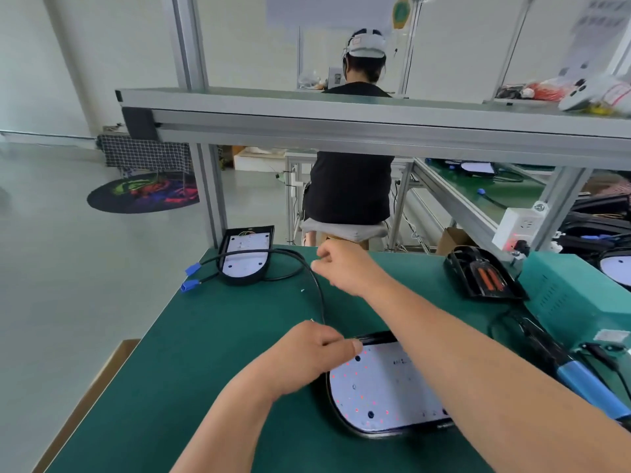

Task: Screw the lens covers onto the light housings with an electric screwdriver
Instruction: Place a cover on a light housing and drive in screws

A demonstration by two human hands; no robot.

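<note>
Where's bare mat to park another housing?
Left half of the mat, bordered by the far housing, the looped cable and the left hand gripping the near housing. Right side is crowded: screwdriver, its cord, green box, black part.

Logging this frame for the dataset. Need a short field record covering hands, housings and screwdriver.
left hand: grips the far edge of the near housing
right hand: reached forward beside the black cable, fingers curled; hold unclear
far housing: back left of the mat, untouched
screwdriver: lies on the mat at right, in neither hand
</note>
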